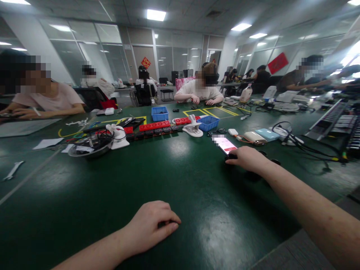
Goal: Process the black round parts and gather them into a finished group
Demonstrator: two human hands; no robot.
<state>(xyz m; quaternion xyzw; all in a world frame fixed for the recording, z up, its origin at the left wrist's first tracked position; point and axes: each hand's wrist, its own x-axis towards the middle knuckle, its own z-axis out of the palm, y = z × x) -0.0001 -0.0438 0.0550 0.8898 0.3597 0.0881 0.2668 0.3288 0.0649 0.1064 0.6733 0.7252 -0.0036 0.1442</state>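
My left hand [153, 227] rests on the green table top [168, 172], its fingers curled in with the thumb close to the forefinger; nothing shows in it. Further off to the right, my right hand [249, 159] is closed over a small black object [230, 158], mostly hidden under the fingers, so its kind is unclear. Just beyond those fingertips lies a phone [227, 144] with a lit pink and white screen. More dark, rounded parts [254, 176] show beside and beneath the right wrist, partly covered by it.
A red and black strip of sockets [154, 126], white clamp stands [192, 127], blue bins [208, 123] and a bowl of cables [90, 150] line the middle. Power banks [255, 137] and black cables [312, 146] lie right; a wrench [13, 170] lies left. People sit around.
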